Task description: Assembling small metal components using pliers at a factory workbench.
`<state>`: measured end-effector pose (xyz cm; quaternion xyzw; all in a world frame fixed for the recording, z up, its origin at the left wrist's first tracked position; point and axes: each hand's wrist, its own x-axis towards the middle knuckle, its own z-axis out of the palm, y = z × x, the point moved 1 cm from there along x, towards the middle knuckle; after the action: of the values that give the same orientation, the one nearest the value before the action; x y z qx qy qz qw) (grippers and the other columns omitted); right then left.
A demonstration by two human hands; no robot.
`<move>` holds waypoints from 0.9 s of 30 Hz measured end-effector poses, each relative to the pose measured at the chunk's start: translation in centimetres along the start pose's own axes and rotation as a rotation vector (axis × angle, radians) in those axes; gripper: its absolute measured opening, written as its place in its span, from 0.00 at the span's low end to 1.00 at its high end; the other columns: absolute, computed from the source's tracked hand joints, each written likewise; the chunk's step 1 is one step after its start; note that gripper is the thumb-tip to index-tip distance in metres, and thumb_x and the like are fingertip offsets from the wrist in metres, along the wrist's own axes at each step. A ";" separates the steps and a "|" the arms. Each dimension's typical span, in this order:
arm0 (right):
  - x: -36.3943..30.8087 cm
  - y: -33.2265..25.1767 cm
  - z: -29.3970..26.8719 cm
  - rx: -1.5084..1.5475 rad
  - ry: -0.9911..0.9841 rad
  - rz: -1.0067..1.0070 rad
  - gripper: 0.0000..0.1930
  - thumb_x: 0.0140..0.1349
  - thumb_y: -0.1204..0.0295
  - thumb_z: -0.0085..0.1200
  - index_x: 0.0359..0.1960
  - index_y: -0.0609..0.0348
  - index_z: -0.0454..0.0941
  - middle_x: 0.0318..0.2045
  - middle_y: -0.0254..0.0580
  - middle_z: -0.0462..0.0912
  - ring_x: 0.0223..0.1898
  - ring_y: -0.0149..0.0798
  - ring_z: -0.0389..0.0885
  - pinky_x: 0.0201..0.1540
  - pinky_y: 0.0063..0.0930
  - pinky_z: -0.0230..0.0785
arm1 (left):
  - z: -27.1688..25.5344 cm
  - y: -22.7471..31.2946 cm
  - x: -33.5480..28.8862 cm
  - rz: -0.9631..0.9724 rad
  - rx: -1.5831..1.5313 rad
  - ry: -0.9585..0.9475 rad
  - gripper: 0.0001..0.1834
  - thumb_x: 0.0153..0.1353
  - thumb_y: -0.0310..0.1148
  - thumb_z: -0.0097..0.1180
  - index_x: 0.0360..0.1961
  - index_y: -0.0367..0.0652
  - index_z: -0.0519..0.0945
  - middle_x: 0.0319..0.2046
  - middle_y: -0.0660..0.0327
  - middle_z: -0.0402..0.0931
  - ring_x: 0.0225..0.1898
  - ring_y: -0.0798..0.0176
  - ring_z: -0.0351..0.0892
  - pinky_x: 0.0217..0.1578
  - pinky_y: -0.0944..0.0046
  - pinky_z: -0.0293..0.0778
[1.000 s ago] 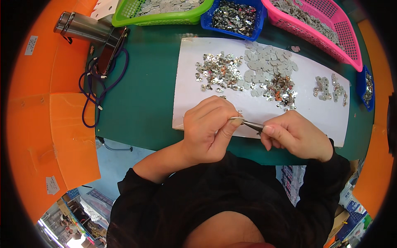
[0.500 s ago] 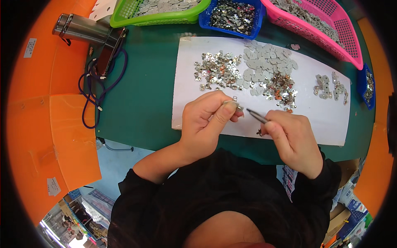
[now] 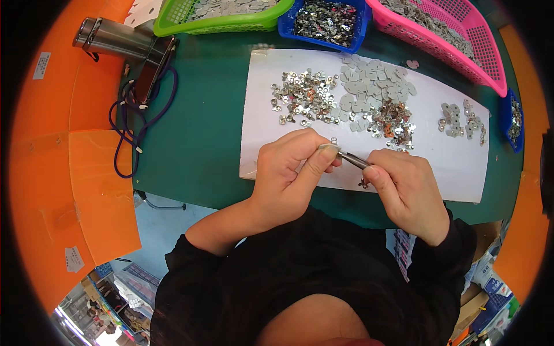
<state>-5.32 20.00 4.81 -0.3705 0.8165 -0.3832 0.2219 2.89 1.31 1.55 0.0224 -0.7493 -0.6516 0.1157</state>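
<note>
Above the white board, my left hand is closed, pinching a small pale grey flat piece between thumb and fingers; most of it is hidden. My right hand wraps round a slim pointed metal tool, its handle covered by the palm. The tool's tip meets the piece at my left fingertips. Beyond the hands lie a pile of shiny metal clips, a heap of grey flat pieces and a second clip pile. Small dark metal bits show below my right fingers.
Along the far edge stand a green basket, a blue tray and a pink basket. Grey pieces with clips lie at the board's right, near a small blue tray. A steel flask and purple cord sit left.
The tool in my right hand has moved left and now touches the piece at my left fingertips; a gap showed before. My left hand has barely shifted.
</note>
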 end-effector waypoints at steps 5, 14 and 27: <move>0.1 -0.2 -0.2 -0.012 -0.039 0.015 0.13 0.67 0.69 0.46 0.27 0.63 0.74 0.20 0.48 0.73 0.22 0.52 0.74 0.27 0.37 0.64 | 0.0 0.2 0.1 0.009 0.016 -0.006 0.08 0.65 0.26 0.53 0.29 0.35 0.80 0.22 0.59 0.75 0.24 0.65 0.73 0.26 0.66 0.67; 0.0 0.3 0.5 -0.134 0.049 -0.041 0.15 0.65 0.64 0.53 0.23 0.59 0.73 0.18 0.45 0.74 0.19 0.52 0.74 0.22 0.41 0.64 | 0.1 0.2 -0.1 -0.015 0.051 -0.045 0.10 0.69 0.25 0.49 0.30 0.31 0.77 0.26 0.59 0.76 0.27 0.70 0.75 0.31 0.70 0.71; -1.2 2.8 -0.7 -0.347 0.343 -0.091 0.13 0.64 0.62 0.54 0.28 0.57 0.73 0.22 0.44 0.74 0.24 0.49 0.75 0.25 0.38 0.66 | -0.3 -0.1 0.5 0.033 0.115 -0.025 0.07 0.66 0.26 0.51 0.39 0.35 0.81 0.29 0.58 0.77 0.31 0.66 0.77 0.33 0.68 0.71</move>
<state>-6.28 22.43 3.17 -0.3690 0.8783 -0.3040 -0.0043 2.45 0.94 1.58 0.0086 -0.7871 -0.6058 0.1153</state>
